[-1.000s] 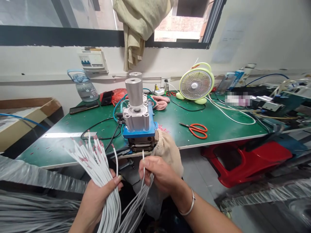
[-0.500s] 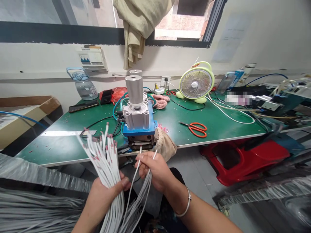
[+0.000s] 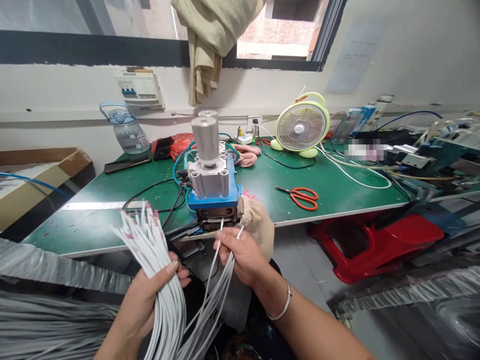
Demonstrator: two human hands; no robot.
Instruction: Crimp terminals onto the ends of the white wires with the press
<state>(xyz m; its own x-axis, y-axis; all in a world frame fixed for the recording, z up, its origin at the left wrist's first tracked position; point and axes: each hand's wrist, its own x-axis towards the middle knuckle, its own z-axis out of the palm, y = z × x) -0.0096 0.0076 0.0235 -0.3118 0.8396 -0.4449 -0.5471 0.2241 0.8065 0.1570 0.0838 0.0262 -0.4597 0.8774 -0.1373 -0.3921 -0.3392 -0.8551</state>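
Left hand (image 3: 144, 295), gripping the white bundle (image 3: 170, 302), has shifted left, lower left of frame; bottom cut off. Right hand (image 3: 242, 257), low centre, pinches one wire (image 3: 221, 226), tip unclear against the press (image 3: 210, 184). I see green bench (image 3: 264, 179) between press and scissors (image 3: 293, 193), front edge below.

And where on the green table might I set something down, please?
Between the orange-handled scissors and the white cable on the right; also, mostly, between phone and ruler. Hoses and pink cloth crowd the press.

left hand (image 3: 146, 295): grips cable bundle (image 3: 168, 305) | right hand (image 3: 243, 255): pinches cable (image 3: 221, 226) at machine (image 3: 210, 182) | scissors (image 3: 293, 192) on table (image 3: 348, 192)
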